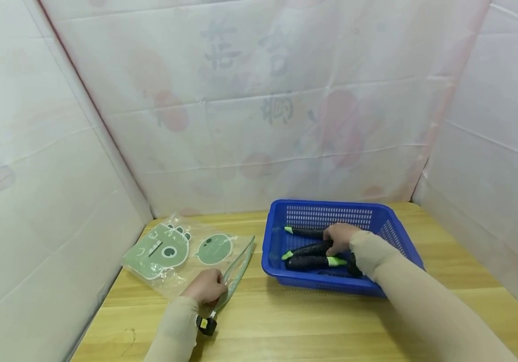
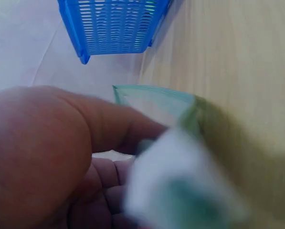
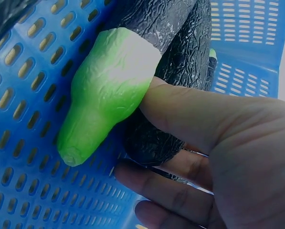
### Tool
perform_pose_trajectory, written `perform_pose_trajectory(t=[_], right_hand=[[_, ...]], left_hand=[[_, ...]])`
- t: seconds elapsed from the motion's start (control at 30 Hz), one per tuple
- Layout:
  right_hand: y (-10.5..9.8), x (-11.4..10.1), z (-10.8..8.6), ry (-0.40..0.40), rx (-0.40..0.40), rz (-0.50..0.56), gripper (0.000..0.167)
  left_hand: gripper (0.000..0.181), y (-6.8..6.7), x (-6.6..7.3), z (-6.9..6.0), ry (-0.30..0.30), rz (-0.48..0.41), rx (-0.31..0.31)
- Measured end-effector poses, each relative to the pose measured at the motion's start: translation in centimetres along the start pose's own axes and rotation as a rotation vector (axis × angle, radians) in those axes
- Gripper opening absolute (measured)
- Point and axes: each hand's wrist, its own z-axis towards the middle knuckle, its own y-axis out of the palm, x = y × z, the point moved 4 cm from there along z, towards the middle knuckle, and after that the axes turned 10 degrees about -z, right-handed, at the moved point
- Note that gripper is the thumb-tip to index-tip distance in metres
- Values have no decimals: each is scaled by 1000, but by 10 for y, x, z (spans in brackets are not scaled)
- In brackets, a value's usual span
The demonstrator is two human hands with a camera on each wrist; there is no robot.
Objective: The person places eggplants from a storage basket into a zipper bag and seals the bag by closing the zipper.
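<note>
My left hand (image 1: pixel 206 287) pinches the open edge of a clear zip bag (image 1: pixel 213 250) with green cartoon prints, which lies on the left of the table. In the left wrist view the thumb meets the bag's green-trimmed mouth (image 2: pixel 154 93); a blurred white and green piece covers the fingertips. My right hand (image 1: pixel 342 237) reaches into a blue plastic basket (image 1: pixel 268 246). There the thumb and fingers grip the rounded end of a dark eggplant (image 3: pixel 154 143). Beside it lies another eggplant (image 3: pixel 106 90), its bright green stem end crossing in front of the thumb.
Several dark eggplants (image 1: pixel 306 262) lie in the basket, partly hidden by the right hand and sleeve. A small black device (image 1: pixel 206 326) sits at the left wrist. Printed pale cloth (image 1: pixel 240 125) encloses the wooden table (image 1: pixel 286 327) at the back and sides.
</note>
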Motion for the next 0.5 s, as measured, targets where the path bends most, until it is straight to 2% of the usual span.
perform_pose_trajectory(t=[0.2,0.5], right_hand=[[0,0,2,8,-6,-1,48],[-4,-3,-1,21,-31,5,48]], left_hand=[[12,-2,2,-4,39,-12,-11],[13,-10,7,0,122,101,54]])
